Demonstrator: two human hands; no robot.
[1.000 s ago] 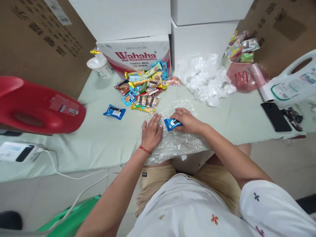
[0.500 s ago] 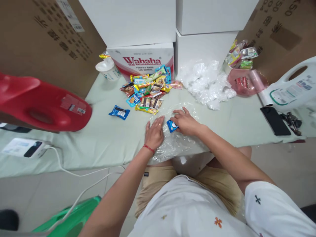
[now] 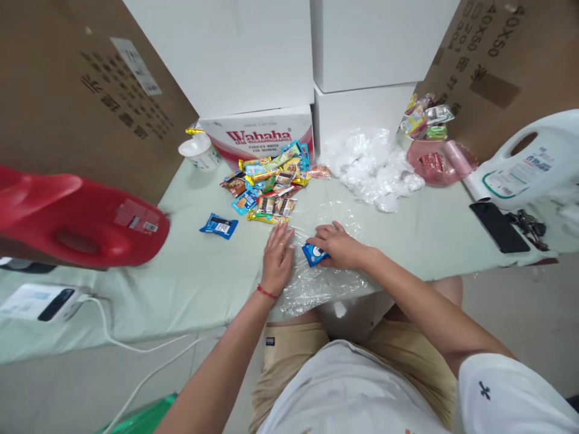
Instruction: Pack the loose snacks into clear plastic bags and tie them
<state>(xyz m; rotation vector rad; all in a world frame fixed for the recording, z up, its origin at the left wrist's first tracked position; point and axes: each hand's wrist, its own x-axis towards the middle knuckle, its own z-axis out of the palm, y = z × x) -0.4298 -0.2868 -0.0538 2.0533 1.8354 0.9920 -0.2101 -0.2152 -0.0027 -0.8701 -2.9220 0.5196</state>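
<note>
A clear plastic bag (image 3: 325,289) lies flat at the table's front edge, under both hands. My left hand (image 3: 277,260) rests palm down on its left side, fingers stretched out and holding nothing. Against the bag, my right hand (image 3: 341,246) grips a small blue snack packet (image 3: 312,254) by its right end, with its fingers partly hidden. A second blue packet (image 3: 219,226) lies on the cloth to the left. Just beyond my left fingertips is a pile of wrapped snacks (image 3: 275,181), with a yellow-wrapped bar (image 3: 268,218) at its near edge.
Crumpled clear bags (image 3: 371,169) lie behind my right hand. A pink basket (image 3: 418,160) with snacks, a white jug (image 3: 525,160), and a black phone (image 3: 499,227) stand or lie right. Left are a red jug (image 3: 81,220), a paper cup (image 3: 199,152) and a corded white device (image 3: 40,303).
The camera view has tilted up slightly. My left hand has shifted a little left, toward the snack pile. The packet in my right hand has come slightly nearer me, and more of it shows.
</note>
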